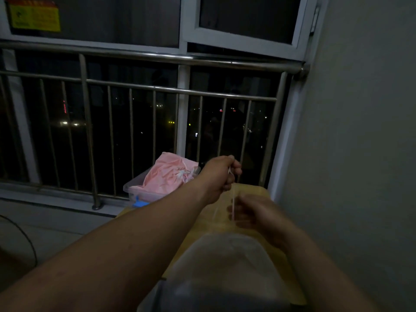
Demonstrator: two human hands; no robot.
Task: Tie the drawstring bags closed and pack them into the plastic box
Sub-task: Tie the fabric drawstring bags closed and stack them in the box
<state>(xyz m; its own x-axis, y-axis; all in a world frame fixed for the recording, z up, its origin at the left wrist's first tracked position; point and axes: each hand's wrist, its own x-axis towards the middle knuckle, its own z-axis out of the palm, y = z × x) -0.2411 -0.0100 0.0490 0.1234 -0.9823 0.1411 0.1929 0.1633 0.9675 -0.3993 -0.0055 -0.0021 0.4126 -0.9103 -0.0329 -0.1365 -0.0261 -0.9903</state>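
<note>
A white drawstring bag (pixel 225 260) lies on the yellow table (pixel 254 192) in front of me. My left hand (pixel 219 176) is raised above the table's far end and grips the thin white drawstring (pixel 233 199), which runs taut down toward the bag. My right hand (pixel 249 212) sits lower and to the right, fingers curled around the same string. A clear plastic box (pixel 132 188) with a blue latch stands at the table's far left, holding pink drawstring bags (pixel 168 174) that rise above its rim.
A steel railing (pixel 135 86) and dark window run across the back. A grey wall (pixel 360 154) stands close on the right. Grey floor and a dark cable (pixel 29 242) lie to the left.
</note>
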